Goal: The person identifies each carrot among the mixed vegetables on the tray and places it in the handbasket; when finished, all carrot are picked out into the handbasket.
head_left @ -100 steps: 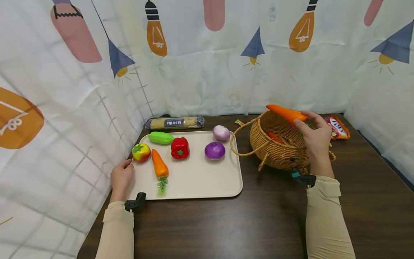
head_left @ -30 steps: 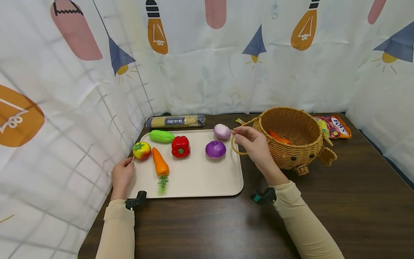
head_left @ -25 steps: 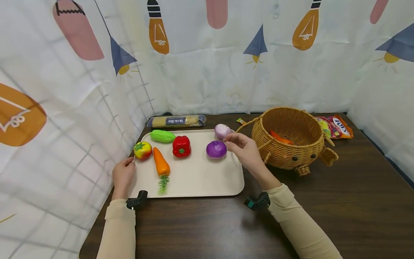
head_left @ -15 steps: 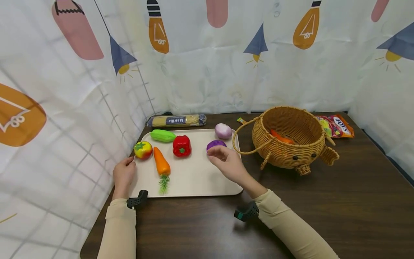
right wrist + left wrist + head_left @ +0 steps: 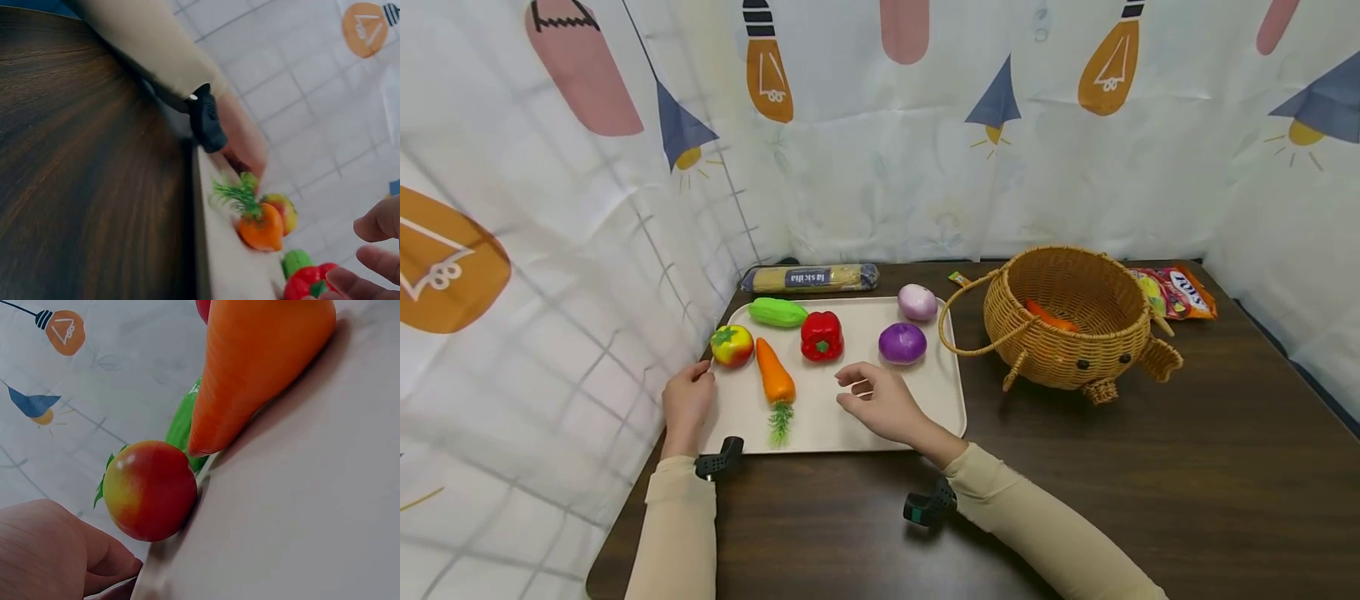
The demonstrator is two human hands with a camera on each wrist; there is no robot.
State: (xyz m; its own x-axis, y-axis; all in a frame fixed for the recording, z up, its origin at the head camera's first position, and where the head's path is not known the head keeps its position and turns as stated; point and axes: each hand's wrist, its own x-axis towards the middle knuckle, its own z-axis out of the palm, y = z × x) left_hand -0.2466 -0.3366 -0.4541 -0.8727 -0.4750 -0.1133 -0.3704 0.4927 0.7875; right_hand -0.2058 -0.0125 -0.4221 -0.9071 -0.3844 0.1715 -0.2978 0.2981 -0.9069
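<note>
My left hand [image 5: 687, 406] pinches the left rim of a beige tray [image 5: 850, 417]; in the left wrist view its fingertips [image 5: 134, 567] meet the rim beside a red-yellow toy fruit [image 5: 151, 490] with green leaves. Over the tray's middle hovers my right hand [image 5: 883, 404], fingers loosely bent and holding nothing. Left of it lies a toy carrot [image 5: 775, 372] with a leafy top. Behind the right hand sit a red bell pepper [image 5: 822, 337], a purple round vegetable [image 5: 902, 343], a pale purple onion [image 5: 917, 302] and a ridged green vegetable [image 5: 777, 312].
Right of the tray stands a wicker basket [image 5: 1052, 364] with an orange carrot-like piece [image 5: 1049, 317] inside; its looped handle [image 5: 946, 333] reaches the tray's edge. Behind are a spaghetti pack [image 5: 808, 278], a candy bag [image 5: 1176, 293] and a small wrapper [image 5: 958, 279]. Curtains surround the dark table [image 5: 1150, 467].
My right hand held a carrot above the basket; it is now without it and has moved left past the purple vegetable to the tray's middle. The left hand stays at the rim.
</note>
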